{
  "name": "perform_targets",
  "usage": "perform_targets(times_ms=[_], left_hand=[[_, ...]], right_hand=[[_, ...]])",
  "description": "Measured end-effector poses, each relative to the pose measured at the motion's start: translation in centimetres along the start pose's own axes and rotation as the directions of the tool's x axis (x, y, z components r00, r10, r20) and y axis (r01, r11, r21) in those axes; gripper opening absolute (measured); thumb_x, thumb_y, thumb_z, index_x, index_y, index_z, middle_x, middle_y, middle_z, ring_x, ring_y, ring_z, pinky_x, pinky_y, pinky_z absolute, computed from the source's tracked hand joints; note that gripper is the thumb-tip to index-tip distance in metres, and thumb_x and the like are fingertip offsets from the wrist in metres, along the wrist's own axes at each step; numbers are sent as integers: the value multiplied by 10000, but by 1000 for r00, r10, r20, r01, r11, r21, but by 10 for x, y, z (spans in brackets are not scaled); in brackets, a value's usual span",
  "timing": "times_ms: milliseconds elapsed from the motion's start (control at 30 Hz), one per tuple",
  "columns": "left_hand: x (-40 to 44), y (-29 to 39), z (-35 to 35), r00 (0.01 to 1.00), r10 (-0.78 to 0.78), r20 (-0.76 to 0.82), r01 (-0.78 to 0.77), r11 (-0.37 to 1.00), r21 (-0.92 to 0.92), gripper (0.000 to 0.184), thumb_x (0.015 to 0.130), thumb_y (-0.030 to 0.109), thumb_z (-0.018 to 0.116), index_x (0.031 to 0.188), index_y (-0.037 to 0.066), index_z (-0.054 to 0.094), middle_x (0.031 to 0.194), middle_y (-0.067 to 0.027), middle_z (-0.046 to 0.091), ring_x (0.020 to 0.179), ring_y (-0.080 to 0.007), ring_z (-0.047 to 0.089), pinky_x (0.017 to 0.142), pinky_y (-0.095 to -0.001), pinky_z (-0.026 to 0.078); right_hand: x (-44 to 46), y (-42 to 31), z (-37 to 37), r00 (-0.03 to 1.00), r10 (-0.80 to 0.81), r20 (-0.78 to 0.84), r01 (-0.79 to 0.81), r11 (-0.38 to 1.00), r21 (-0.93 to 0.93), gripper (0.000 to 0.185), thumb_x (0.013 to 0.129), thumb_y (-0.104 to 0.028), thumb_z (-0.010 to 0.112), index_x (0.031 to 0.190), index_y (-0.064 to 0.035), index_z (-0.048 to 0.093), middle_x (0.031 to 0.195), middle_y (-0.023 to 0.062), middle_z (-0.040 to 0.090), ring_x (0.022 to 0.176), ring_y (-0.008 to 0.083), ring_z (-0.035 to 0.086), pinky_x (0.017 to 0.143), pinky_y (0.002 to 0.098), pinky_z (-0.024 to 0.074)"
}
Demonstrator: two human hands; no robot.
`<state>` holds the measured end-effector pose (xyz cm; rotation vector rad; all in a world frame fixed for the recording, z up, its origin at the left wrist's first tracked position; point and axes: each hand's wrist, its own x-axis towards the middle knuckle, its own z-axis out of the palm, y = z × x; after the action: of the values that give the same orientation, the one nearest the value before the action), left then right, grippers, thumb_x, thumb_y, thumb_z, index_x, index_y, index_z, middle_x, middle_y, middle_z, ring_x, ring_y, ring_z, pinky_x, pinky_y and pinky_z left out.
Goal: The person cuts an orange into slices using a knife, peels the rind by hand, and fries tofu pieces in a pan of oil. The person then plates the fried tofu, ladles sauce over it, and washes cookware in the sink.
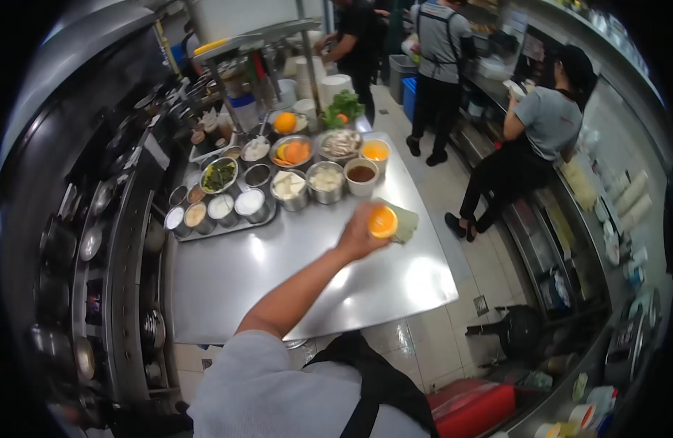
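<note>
the left hand (pixel 360 235) gripped a round orange item (pixel 382 221) beside a greenish sheet (pixel 406 225), near the right edge of the worktop (pixel 227 288); loosened fingers could drop it. the right hand i could not tell.

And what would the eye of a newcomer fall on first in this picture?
Probably the bright orange round item in the person's left hand, over the shiny steel table. Next, perhaps the leafy greens among the crowded containers on the table's far side, then the large red object at lower right.
</note>
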<state>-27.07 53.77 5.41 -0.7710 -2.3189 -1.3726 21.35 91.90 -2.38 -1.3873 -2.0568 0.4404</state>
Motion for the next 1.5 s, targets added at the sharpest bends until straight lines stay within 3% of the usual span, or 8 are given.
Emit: perform_targets(times_ms=[600,733,900,1133,1200,1367,1433,1500], left_hand=[[297,-309,-148,931,-230,-282,364,593,718,590,732,202,692,1279,115,487,1271,-118,497,1234,-288,421,1051,-587,245],[335,-364,-166,765,-566,-306,495,214,842,394,852,222,527,1231,126,579,1250,-103,557,1242,-261,453,1013,-689,200],[351,-348,-169,622,-774,-122,369,152,917,400,872,233,498,1242,101,573,1313,-114,521,1269,-280,433,1012,-714,163],[329,-302,-160,795,-491,-356,545,321,775,399,785,295,614,1114,70,632,1214,-166,562,1208,-319,476,1040,-611,256],[307,-267,-157,937,-319,-140,296,519,802,295,787,231,594,910,-27,668,1028,-232,620,993,-359,587,876,-390,482],[243,-199,-138,897,-435,-79,409,750,520,333,746,162,667,997,-49,610,1059,-260,572,980,-378,593,840,-437,504],[205,-161,-126,948,-306,-86,312,843,438,384,737,200,696,1008,-53,598,1011,-254,594,979,-364,599,826,-431,508],[156,-95,-113,937,-347,48,335,927,169,380,762,268,700,1023,8,609,998,-227,600,957,-345,604,803,-420,498]], right_hand=[[20,-136,16,982,-84,169,129,951,-280,430,877,-376,550,1082,1,571,991,197,628,903,340,581,806,416,466],[17,-145,13,981,-49,188,112,934,-340,458,883,-412,535,1087,-4,572,1000,205,628,932,357,574,838,432,455],[14,-174,33,977,-136,163,187,917,-353,402,895,-399,561,1031,-23,597,966,135,644,860,300,613,768,381,491],[5,-249,56,966,-118,230,133,990,-51,364,895,-355,573,999,-11,630,935,145,662,863,287,622,781,370,494],[0,-249,60,939,-212,273,235,970,-57,355,888,-337,583,1013,-8,632,945,145,664,859,277,622,781,364,493],[-11,-240,96,838,-311,449,296,950,105,355,856,-317,625,1030,-8,633,947,129,659,844,237,616,776,344,492],[-26,-234,103,840,-180,512,83,975,206,331,858,-288,635,1032,-6,633,933,100,650,824,208,601,727,323,508],[-32,-222,111,762,-378,525,305,926,224,336,866,-272,640,1079,-14,611,944,94,639,788,180,597,619,281,520]])
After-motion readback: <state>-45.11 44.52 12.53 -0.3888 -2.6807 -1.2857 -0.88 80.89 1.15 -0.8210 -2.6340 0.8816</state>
